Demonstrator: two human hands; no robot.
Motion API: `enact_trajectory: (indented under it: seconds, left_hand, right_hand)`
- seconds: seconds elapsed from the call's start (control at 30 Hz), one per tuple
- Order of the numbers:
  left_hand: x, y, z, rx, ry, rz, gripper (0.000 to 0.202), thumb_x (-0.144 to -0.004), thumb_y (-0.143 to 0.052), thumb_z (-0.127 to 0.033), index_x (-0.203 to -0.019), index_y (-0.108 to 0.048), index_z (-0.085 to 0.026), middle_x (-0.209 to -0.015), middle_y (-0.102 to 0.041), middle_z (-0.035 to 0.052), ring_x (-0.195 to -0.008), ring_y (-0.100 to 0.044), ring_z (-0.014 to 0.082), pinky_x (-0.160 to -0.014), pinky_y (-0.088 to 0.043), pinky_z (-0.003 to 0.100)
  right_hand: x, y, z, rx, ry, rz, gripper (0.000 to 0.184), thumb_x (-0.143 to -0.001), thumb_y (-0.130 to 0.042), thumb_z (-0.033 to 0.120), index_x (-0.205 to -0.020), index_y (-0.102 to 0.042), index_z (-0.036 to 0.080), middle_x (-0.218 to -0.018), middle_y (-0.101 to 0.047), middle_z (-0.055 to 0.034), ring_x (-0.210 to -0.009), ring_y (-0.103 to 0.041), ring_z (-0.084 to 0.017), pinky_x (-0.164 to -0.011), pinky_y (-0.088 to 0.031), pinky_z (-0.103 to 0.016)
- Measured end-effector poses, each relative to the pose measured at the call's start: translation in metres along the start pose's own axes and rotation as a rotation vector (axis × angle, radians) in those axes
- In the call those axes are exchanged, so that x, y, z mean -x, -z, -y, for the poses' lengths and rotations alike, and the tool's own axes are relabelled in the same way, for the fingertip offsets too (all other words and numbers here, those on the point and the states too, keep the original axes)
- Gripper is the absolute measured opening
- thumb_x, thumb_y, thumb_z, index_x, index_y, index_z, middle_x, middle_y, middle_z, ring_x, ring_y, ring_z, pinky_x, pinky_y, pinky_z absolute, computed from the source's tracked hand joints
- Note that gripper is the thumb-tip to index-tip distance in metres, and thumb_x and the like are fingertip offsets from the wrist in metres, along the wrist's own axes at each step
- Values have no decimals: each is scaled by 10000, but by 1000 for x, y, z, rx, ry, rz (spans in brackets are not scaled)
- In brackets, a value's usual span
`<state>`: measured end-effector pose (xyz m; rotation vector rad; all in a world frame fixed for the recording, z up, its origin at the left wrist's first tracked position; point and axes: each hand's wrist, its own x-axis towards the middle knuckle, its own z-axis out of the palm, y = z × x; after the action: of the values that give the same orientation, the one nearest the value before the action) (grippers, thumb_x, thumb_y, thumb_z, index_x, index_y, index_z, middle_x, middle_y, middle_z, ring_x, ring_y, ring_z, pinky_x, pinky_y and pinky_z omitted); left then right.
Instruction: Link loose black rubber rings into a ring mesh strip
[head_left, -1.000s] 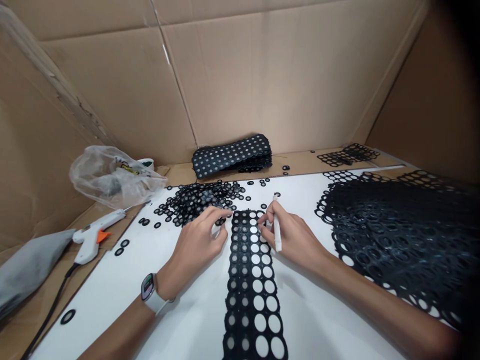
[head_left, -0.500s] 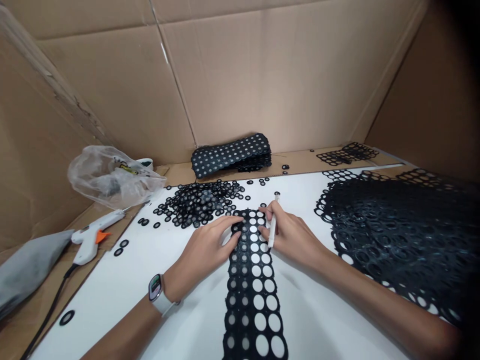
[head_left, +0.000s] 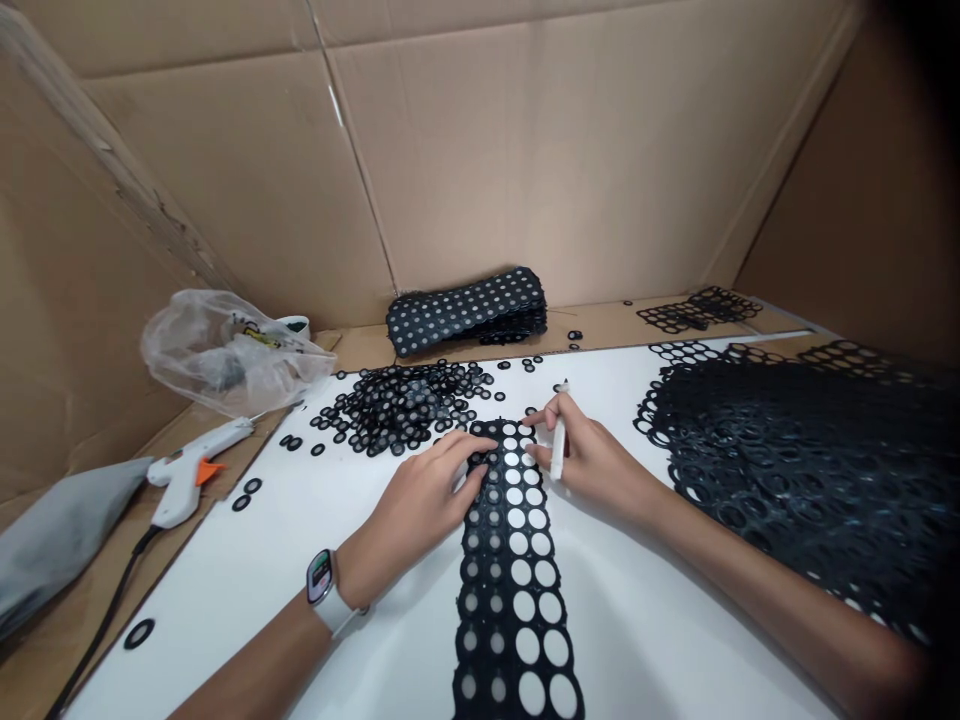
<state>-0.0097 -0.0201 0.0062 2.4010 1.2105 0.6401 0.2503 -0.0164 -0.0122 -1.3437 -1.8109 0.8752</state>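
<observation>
A long strip of joined black rings [head_left: 504, 572] lies lengthwise on the white board in front of me. Its two left columns hold grey-centred discs, while the two right columns show white through their holes. My left hand [head_left: 431, 487] touches the strip's far left part, index finger and thumb apart over a black ring. A white pen-like stick [head_left: 558, 448] is tucked upright in the fingers of my right hand [head_left: 592, 455]. That hand's index finger and thumb reach to the far right edge of the strip. Whether they pinch anything small there is unclear.
Loose black rings [head_left: 397, 405] are heaped beyond my left hand. A large pile of black ring mesh [head_left: 795, 450] covers the right side. Stacked dotted strips [head_left: 466, 312] stand at the back. On the left are a glue gun [head_left: 184, 480] and a plastic bag [head_left: 225, 350].
My right hand has shifted slightly right, away from the strip, and the white stick now stands more upright. The left hand keeps its place on the strip. The whole view has shifted slightly.
</observation>
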Motion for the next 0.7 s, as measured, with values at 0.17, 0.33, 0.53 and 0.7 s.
enact_trajectory:
  seconds: [0.17, 0.33, 0.53, 0.7]
  left_hand:
    - [0, -1, 1, 7, -3, 2, 308, -1112, -523, -258, -1374, -675, -313, -1342, -722, 38, -1149, -731, 252, -961, -592, 397]
    - [0, -1, 2, 22, 9, 19, 302, -1120, -514, -257, -1379, -659, -317, -1366, -705, 29, -1207, -708, 251, -1001, -572, 402]
    - [0, -3, 3, -2, 4, 16, 287, -1125, -517, -250, -1367, -655, -318, -1345, -699, 18, -1139, -722, 230, -951, -566, 386]
    - [2, -6, 5, -45, -16, -62, 322, -1103, -577, -259, -1415, -617, -330, -1387, -666, 32, -1090, -725, 226, -852, -565, 354]
  right_hand:
    - [-2, 2, -2, -46, -11, -5, 299, -989, -654, 381, -1033, -381, 268, -1300, -722, -85, -944, -681, -228, -837, -481, -381]
    - [-2, -1, -1, -128, -18, -22, 282, -983, -675, 343, -1019, -407, 264, -1211, -733, -67, -1028, -695, -245, -837, -492, -363]
    - [-1, -10, -6, -268, 24, -53, 328, -942, -718, 251, -990, -394, 268, -1143, -724, -46, -945, -684, -231, -866, -516, -405]
    - [2, -13, 1, -416, 119, -70, 355, -972, -729, 228, -990, -377, 272, -1197, -711, -66, -941, -670, -217, -876, -535, -420]
